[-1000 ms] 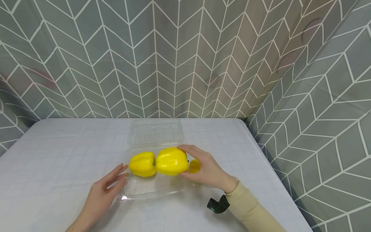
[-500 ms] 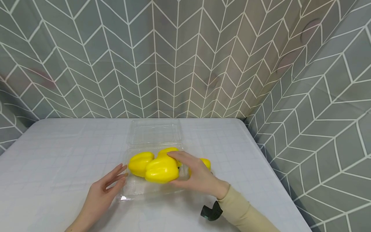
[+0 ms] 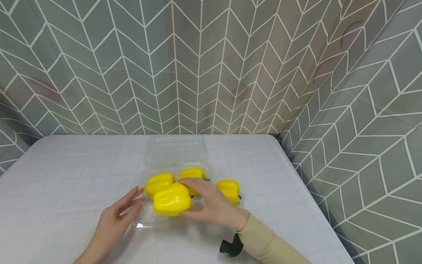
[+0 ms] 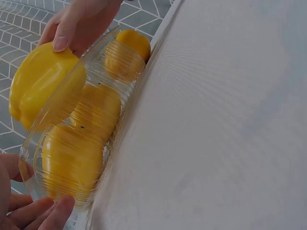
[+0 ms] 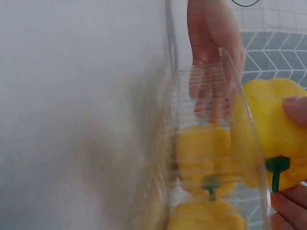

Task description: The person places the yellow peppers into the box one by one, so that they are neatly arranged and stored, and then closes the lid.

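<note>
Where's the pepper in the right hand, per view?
Head: the held yellow pepper is low centre, at the near side of the clear tray, right hand gripping it.
Left wrist: the held yellow pepper is upper left, behind the tray wall, right-hand fingers on top.
Right wrist: the held yellow pepper is at the right edge, green stem down.
Shared landmark: the clear tray.
</note>
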The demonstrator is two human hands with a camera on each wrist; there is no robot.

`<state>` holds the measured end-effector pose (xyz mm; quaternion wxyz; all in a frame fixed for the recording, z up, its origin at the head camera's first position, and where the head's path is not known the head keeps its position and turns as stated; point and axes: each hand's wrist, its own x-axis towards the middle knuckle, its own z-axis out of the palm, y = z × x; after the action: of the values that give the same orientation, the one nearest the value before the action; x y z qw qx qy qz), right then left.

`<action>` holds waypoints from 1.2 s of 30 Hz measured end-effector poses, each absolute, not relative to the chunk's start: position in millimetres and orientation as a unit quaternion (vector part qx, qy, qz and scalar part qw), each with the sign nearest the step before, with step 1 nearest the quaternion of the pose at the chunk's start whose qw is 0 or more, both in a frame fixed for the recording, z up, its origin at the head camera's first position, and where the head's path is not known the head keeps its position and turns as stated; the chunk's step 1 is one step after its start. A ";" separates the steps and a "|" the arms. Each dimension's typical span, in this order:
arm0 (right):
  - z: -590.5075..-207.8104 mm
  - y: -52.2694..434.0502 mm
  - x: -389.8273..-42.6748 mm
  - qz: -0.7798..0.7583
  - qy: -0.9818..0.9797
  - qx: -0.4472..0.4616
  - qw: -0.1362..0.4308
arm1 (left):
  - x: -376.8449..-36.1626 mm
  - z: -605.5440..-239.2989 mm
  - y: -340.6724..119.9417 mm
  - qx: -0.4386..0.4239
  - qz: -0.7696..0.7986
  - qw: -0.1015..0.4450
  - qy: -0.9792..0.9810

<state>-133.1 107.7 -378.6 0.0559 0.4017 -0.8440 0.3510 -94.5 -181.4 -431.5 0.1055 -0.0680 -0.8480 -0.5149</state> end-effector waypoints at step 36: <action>-394.1 90.0 -131.3 0.265 -0.874 0.406 0.015 | -94.8 -430.9 -182.4 -0.073 -0.509 0.087 -0.853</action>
<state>-131.3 90.0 -394.1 0.0155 0.4057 -0.8745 0.2653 -94.8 -182.4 -430.9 0.0874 -0.0728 -0.8532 -0.5090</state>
